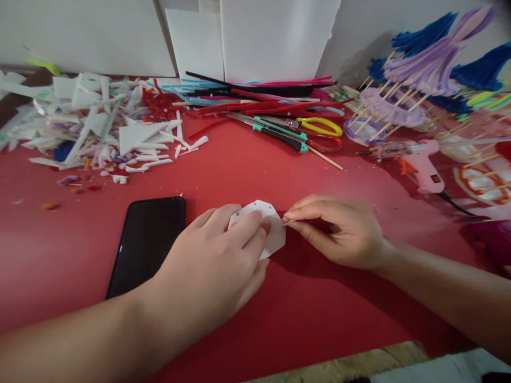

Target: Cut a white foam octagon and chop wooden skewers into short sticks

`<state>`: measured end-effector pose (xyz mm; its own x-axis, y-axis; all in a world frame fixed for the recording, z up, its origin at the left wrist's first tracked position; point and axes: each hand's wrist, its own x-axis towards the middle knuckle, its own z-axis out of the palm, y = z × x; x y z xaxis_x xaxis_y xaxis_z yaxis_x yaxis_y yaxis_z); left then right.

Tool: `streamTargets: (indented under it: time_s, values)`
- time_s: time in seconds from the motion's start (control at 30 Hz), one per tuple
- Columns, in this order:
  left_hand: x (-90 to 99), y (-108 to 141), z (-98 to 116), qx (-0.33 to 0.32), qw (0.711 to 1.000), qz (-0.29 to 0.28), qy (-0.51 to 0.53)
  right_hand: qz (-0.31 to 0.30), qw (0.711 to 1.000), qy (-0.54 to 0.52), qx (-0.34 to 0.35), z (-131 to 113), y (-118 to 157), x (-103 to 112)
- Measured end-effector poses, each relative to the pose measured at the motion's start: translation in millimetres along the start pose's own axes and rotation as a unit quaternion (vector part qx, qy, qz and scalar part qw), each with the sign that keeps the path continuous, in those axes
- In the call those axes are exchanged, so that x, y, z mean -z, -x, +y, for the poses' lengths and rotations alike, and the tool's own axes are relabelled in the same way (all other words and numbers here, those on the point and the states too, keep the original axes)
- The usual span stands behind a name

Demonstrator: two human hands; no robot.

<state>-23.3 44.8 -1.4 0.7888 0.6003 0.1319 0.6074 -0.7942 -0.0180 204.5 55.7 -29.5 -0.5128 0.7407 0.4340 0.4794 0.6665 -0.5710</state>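
Observation:
A white many-sided piece (275, 240) with small brown dots or holes along its edge is held by my left hand (215, 255). The fingers of that hand curl over its face and cover much of it. My right hand (339, 229) pinches a thin wooden stick (289, 222) between thumb and fingertips. The stick's tip is at the right edge of the white piece; whether it goes through a hole is too small to tell.
A black phone (147, 244) lies left of my left hand. White scraps (136, 137), pipe cleaners (255, 101), a cutter (279, 134) and yellow-handled scissors (320, 126) lie behind. A pink glue gun (425, 166) and a purple stick-built model (393, 109) stand at right.

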Motion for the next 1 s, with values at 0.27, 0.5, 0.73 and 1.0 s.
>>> streamTargets:
  time_s: [0.27,0.5,0.73,1.0]
  values:
    - [0.4,-0.7,-0.6,0.004,1.000,-0.008,0.004,0.007,1.000,0.005,0.011,0.1,-2.6,-1.5]
    - [0.2,-0.7,-0.1,0.004,1.000,-0.008,0.006,-0.006,1.000,-0.005,0.015,1.2,-1.9,-2.8]
    - [0.6,-1.4,-0.4,0.000,1.000,-0.004,-0.003,-0.004,1.000,-0.017,0.019,4.3,-1.5,-3.5]
    - [0.0,-0.4,-0.5,0.002,1.000,-0.013,0.004,-0.010,1.000,-0.006,0.008,4.9,0.1,-2.9]
